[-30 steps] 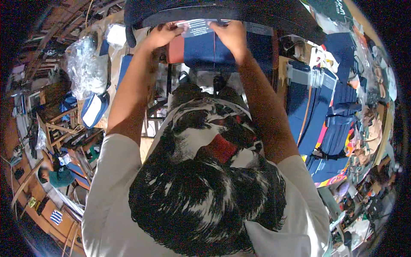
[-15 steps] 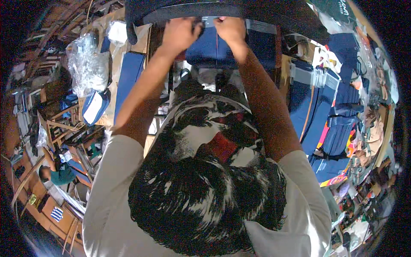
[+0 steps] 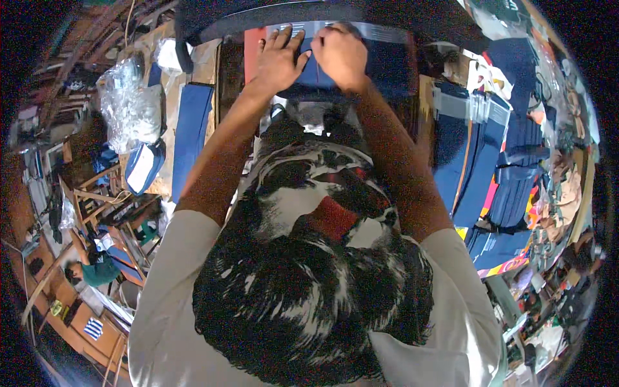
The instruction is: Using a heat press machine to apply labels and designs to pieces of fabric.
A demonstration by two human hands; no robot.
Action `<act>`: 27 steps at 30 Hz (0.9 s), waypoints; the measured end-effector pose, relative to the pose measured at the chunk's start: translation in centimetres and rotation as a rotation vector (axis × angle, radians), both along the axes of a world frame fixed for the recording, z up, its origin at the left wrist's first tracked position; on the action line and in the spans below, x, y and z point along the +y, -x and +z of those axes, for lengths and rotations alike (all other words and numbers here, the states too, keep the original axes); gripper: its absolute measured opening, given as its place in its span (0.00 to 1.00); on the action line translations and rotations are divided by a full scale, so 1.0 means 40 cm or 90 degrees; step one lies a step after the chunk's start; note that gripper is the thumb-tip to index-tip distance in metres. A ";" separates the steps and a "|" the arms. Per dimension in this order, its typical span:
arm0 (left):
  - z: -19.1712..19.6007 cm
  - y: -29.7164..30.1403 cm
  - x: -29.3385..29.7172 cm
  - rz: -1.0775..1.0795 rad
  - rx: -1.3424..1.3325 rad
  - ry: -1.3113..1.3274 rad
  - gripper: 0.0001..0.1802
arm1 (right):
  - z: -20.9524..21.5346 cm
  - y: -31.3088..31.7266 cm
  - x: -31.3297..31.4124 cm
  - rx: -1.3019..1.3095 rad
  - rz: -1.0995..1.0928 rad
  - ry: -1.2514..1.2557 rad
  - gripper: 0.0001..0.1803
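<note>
Blue bagged garment (image 3: 387,61) under both outstretched hands: left hand (image 3: 278,59) flat, fingers spread; right hand (image 3: 340,57) grip curled, pinching it.

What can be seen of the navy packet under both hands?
The navy packet looks like folded dark-blue fabric in a clear glossy plastic bag with a pale strip along its far edge. It lies flat at the far side of the work surface. The left hand lies spread on it, and the right hand, curled, presses beside it.
</note>
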State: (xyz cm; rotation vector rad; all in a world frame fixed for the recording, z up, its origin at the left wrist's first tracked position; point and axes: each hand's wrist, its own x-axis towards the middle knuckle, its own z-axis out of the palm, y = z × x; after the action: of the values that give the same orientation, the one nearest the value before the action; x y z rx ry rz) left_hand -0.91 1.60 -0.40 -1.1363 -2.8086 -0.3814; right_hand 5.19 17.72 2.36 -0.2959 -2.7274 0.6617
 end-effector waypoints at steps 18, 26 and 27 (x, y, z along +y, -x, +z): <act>0.006 0.022 -0.028 -0.051 0.024 0.060 0.35 | 0.004 -0.039 -0.054 -0.037 0.111 -0.185 0.19; 0.015 0.016 -0.023 -0.046 0.022 0.068 0.35 | -0.007 -0.037 -0.053 -0.027 0.099 -0.149 0.14; 0.015 0.016 -0.022 -0.046 0.022 0.068 0.35 | -0.008 -0.038 -0.052 -0.024 0.099 -0.149 0.14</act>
State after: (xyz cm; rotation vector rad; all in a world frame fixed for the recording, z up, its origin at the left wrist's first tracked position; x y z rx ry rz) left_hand -1.54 0.72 0.21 -1.2566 -2.7941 -0.2167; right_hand 6.71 15.64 2.05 -0.0425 -2.8496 0.3714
